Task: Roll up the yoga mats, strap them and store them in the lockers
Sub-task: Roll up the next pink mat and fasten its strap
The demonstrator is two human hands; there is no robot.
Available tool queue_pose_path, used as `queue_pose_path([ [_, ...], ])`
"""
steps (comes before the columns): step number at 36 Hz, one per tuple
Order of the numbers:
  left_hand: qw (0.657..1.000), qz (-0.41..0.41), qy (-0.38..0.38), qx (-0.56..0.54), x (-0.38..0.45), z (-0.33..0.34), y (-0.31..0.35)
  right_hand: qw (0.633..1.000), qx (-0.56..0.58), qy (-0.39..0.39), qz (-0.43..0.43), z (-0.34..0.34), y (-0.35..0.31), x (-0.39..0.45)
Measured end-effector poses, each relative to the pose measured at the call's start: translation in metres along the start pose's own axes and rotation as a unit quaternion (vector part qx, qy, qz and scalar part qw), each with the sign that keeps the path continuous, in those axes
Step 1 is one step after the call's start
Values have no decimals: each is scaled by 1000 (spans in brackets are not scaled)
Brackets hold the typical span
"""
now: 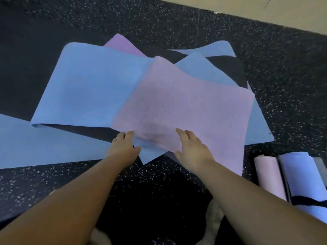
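Both bare forearms reach forward over the dark speckled floor (283,85) toward a heap of overlapping mats. Left hand (123,145) sits at the near edge of the pink mat (185,110), fingers curled at its edge, though whether they pinch it I cannot tell. Right hand (192,147) lies flat on the same pink mat, fingers straight and lightly spread, pressing down. That pink mat lies unrolled on top of the heap, its far end humped up. Beside it on the left, a blue mat (88,85) is folded over itself, more blue, pink and black sheets poking out behind. Down at the right edge, a rolled pink mat (269,175) and a rolled lavender mat (304,181) lie side by side, a black strap (307,202) around the lavender one.
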State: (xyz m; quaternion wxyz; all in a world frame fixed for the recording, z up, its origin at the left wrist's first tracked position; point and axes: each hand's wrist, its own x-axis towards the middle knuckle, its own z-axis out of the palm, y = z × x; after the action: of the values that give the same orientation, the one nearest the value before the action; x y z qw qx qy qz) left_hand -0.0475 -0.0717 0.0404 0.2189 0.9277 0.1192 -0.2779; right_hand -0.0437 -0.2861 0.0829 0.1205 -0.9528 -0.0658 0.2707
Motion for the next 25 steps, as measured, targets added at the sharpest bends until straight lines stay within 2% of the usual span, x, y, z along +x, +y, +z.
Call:
queue_pose_path([
  [16,997,11,-73,-37,60,46,-20,999,12,-34,15,50,14,39],
  [21,996,4,-74,-49,66,51,-21,999,24,-42,0,56,7,44],
  [25,992,5,-65,-105,67,51,-21,999,29,-38,-6,56,2,46],
])
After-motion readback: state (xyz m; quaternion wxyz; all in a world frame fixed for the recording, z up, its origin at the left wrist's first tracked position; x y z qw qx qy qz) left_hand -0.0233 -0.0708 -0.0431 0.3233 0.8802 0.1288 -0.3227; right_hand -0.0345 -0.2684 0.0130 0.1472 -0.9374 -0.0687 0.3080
